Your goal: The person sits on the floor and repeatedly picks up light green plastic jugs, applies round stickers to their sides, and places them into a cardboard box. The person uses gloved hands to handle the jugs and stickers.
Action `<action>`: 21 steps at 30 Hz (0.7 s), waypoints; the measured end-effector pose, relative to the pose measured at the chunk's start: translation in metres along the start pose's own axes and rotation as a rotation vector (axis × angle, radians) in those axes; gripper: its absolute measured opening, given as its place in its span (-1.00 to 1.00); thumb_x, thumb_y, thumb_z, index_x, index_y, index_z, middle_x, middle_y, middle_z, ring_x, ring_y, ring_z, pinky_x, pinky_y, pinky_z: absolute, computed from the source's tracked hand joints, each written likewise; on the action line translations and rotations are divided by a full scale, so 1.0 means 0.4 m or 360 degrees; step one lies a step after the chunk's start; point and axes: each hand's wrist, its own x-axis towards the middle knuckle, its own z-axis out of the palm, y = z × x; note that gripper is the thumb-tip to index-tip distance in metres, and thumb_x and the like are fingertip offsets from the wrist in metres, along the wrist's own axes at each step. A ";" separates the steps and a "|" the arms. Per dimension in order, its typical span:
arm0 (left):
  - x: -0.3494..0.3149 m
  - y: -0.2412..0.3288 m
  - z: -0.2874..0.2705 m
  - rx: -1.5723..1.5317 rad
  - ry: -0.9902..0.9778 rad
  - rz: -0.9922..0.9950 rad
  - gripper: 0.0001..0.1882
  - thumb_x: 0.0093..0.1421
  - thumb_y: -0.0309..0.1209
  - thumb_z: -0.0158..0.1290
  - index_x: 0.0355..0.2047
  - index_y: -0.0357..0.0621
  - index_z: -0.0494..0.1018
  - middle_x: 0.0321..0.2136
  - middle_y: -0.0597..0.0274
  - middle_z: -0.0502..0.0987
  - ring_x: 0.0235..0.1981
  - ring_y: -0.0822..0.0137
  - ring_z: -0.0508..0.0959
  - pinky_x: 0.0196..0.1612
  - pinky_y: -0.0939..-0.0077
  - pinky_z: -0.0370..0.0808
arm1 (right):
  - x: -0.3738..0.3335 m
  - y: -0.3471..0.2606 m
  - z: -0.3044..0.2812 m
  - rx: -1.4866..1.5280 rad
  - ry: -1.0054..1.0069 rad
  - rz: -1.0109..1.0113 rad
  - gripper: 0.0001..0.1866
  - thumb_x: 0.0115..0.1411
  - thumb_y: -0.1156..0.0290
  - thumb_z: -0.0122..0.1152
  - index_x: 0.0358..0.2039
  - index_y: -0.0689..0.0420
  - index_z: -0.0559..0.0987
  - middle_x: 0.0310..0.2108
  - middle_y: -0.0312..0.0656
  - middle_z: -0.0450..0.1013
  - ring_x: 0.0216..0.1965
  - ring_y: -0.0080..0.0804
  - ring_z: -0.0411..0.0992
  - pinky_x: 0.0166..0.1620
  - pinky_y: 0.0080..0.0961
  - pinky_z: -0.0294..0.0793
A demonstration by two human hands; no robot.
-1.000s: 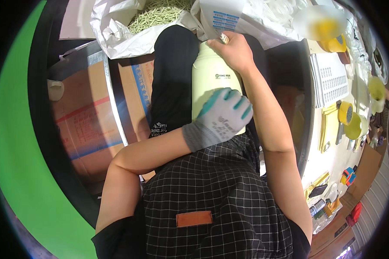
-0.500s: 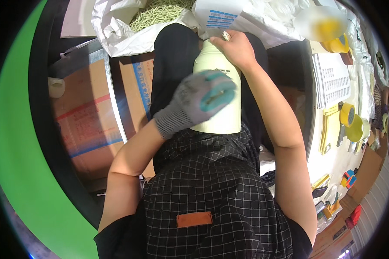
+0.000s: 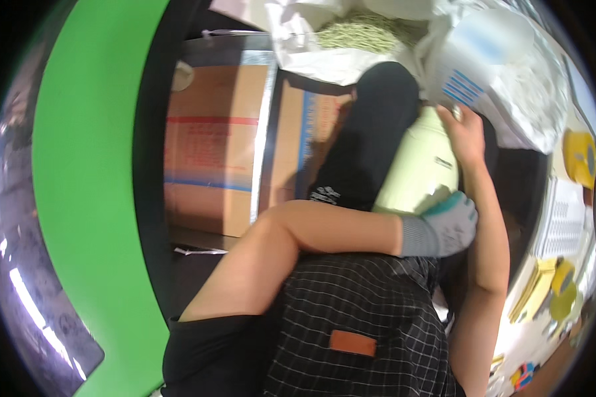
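Note:
A pale yellow-green bottle (image 3: 420, 162) lies tilted across my lap, its narrower top pointing away from me and to the right. My right hand (image 3: 468, 132) is closed about the top end; a small whitish thing (image 3: 457, 112) shows between its thumb and fingers, too small to make out. My left hand (image 3: 451, 225), in a grey and teal knit glove, is curled against the bottle's lower right end, close by my right forearm. Part of the base is hidden behind the glove and my left wrist.
Beyond my knee, a white bag (image 3: 324, 63) holds many pale green sticks (image 3: 361, 33). A sheet with blue labels (image 3: 467, 86) lies by clear plastic bags (image 3: 530, 99). Cardboard boxes (image 3: 208, 145) stand at left. Yellow tape (image 3: 579, 159) and papers (image 3: 557, 218) are at right.
My gloved left hand has moved from the bottle's front down to its lower right end. My right hand remains at the top. The whole view has swung leftward, and the bottle now leans rightward.

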 end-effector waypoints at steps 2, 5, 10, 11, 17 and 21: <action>0.026 0.000 -0.013 0.0053 -0.0357 0.0003 -0.79 0.24 -0.22 0.14 -0.34 -0.01 0.69 -0.36 0.22 0.59 -0.25 0.17 0.58 -0.13 0.12 0.44 | 0.023 0.023 0.002 -0.0081 0.0044 0.0031 -0.52 0.30 0.00 0.40 -0.33 0.27 0.65 -0.49 0.05 0.56 -0.45 -0.10 0.47 -0.22 -0.21 0.49; -0.001 -0.032 -0.047 -0.0141 -0.0419 -0.0013 -0.76 0.26 -0.17 0.18 -0.28 -0.03 0.69 -0.27 0.26 0.59 -0.18 0.21 0.57 -0.13 0.17 0.46 | 0.000 0.002 0.003 -0.0104 0.0013 0.0085 -0.51 0.30 0.01 0.40 -0.33 0.27 0.61 -0.48 0.02 0.55 -0.42 -0.09 0.48 -0.20 -0.23 0.48; -0.153 -0.140 -0.098 -0.0608 -0.0043 0.0196 -0.73 0.29 -0.15 0.18 -0.08 0.05 0.66 0.07 0.25 0.60 0.19 0.24 0.57 0.10 0.20 0.58 | -0.008 0.053 -0.003 -0.0004 0.0213 -0.0344 -0.58 0.29 0.07 0.42 -0.23 0.25 0.64 -0.43 -0.01 0.57 -0.34 -0.13 0.54 -0.13 -0.21 0.49; -0.164 -0.145 -0.101 -0.0541 -0.0082 0.0206 -0.74 0.28 -0.16 0.18 -0.11 0.06 0.66 0.08 0.26 0.60 0.19 0.25 0.57 0.10 0.22 0.58 | -0.004 0.069 0.010 0.0142 0.0169 -0.0401 -0.60 0.29 0.10 0.43 -0.22 0.24 0.64 -0.43 -0.02 0.56 -0.36 -0.15 0.52 -0.15 -0.23 0.49; -0.022 -0.048 -0.072 -0.0121 -0.0423 0.0340 -0.76 0.18 -0.21 0.20 -0.25 -0.04 0.71 -0.30 0.33 0.55 -0.19 0.28 0.56 -0.22 0.28 0.46 | 0.015 0.036 0.016 0.0185 0.0019 -0.0255 -0.59 0.29 0.05 0.42 -0.26 0.22 0.66 -0.44 -0.04 0.59 -0.43 -0.19 0.50 -0.20 -0.24 0.51; 0.077 -0.003 -0.023 -0.0037 -0.0846 0.0187 -0.79 0.22 -0.25 0.19 -0.28 -0.04 0.73 -0.47 0.38 0.55 -0.36 0.25 0.61 -0.27 0.23 0.53 | 0.021 0.057 0.003 0.0216 0.0017 -0.0154 -0.60 0.28 0.05 0.40 -0.18 0.17 0.73 -0.36 0.00 0.66 -0.32 -0.02 0.61 -0.13 -0.19 0.57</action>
